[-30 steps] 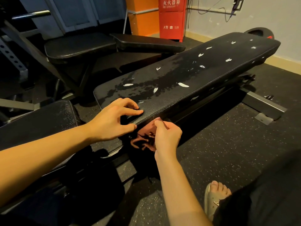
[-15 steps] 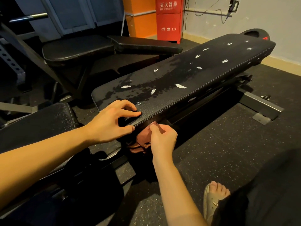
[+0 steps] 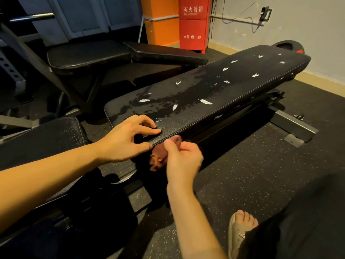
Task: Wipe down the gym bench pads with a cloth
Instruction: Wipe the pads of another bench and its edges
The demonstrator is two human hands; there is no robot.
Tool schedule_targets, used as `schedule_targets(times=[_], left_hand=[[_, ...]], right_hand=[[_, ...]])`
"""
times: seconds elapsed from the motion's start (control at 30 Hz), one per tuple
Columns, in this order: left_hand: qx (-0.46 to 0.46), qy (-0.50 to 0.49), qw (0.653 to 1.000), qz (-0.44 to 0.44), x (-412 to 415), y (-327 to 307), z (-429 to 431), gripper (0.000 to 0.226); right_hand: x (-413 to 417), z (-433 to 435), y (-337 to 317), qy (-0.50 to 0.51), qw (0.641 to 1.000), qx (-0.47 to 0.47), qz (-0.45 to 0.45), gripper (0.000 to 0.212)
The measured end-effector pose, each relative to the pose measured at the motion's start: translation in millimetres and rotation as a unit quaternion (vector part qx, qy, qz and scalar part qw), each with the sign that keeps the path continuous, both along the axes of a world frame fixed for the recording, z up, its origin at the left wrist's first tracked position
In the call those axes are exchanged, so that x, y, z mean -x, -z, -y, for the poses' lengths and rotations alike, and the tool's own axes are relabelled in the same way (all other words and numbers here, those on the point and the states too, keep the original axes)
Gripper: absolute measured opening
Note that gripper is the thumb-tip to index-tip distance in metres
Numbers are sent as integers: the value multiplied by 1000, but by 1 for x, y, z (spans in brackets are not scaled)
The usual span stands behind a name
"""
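My left hand (image 3: 123,143) pinches the near corner of the bench pad (image 3: 214,94), thumb beneath, fingers curled on top. My right hand (image 3: 183,159) grips the reddish cloth (image 3: 158,157), bunched just under that pad's near edge.

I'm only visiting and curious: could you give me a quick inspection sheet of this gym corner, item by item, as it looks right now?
Surface: long bench pad, black, with wet patches and white scuffs on top.
Job's things: reddish cloth, bunched just under the pad's near edge.
Clutter: what looks like a weight plate behind the pad's far end.
Hands: left hand grips the pad's near corner; right hand holds the cloth against the pad's side.
Cables: black cables hang along the wall.
Surroundings: red fire extinguisher box, second bench, speckled rubber floor, a sandalled foot.
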State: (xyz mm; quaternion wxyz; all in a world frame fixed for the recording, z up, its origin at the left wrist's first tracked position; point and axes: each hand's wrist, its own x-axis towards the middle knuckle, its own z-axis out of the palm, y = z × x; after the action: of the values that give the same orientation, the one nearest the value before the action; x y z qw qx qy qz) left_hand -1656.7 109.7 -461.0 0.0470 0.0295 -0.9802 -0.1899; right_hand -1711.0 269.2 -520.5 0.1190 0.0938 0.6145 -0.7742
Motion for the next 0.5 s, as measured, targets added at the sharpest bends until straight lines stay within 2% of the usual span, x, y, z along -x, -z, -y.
schedule_targets(times=[0.1,0.23,0.3,0.4,0.5], left_hand=[[-11,-4,1000,8,0,-2,0,51],[-19,2,1000,23,-1,-4,1,53],[-24,1,999,22,-1,-4,1,51],[-26,-4,999,24,0,-4,2,49],[-41,-7,999,22,3,-5,2,53]], right_hand=[[5,3,4,-33,999,-19,-3,29],[57,-16,1,102,991,-79,-40,26],[60,-20,-5,123,989,-69,-41,24],[22,-13,-11,89,993,-56,-60,25],[-7,-5,-7,-15,999,-25,-38,22]])
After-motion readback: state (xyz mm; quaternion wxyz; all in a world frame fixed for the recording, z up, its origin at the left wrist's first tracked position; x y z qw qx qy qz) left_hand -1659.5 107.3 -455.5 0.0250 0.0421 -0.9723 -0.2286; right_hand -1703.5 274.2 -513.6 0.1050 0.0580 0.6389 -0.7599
